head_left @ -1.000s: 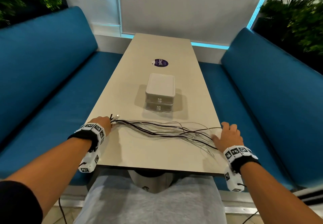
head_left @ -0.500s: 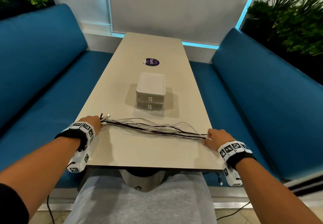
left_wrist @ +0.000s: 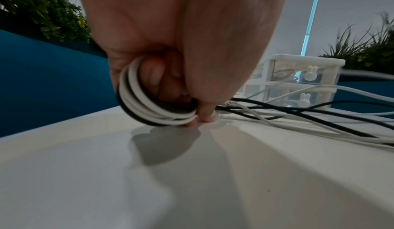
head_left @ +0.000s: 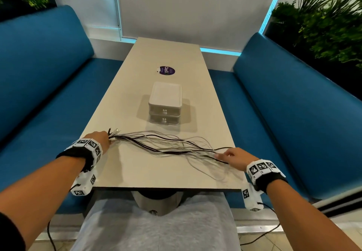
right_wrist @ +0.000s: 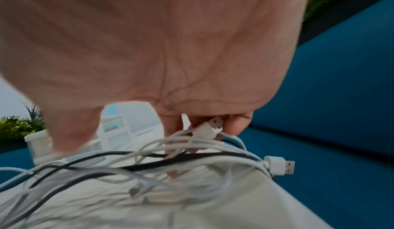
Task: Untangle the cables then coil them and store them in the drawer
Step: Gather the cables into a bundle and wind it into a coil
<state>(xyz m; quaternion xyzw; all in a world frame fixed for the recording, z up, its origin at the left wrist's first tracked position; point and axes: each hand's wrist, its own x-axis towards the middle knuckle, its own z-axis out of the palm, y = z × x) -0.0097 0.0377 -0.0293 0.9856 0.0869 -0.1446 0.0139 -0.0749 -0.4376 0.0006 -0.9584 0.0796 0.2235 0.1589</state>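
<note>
Anchoring one end of the cables (head_left: 166,146) against the desk (head_left: 137,172), the left grip (head_left: 100,138) is clenching them bunched, letting the right grip (head_left: 234,156), fingers curled among strands, separate them. Beyond both grips, the drawer (head_left: 165,111) is sitting closed.

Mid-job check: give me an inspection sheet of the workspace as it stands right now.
Surface: beige table, purple sticker at the far end.
Job's things: cables, black and white, strung across the near edge, uncoiled; drawer unit, both drawers closed.
Clutter: nothing seen.
Grippers: left hand grips one end of the bundle, looped round its fingers; right hand pinches the other end near a USB plug.
Cables: wrist-camera leads hang below the table.
Surroundings: blue benches, plants, white wall.
</note>
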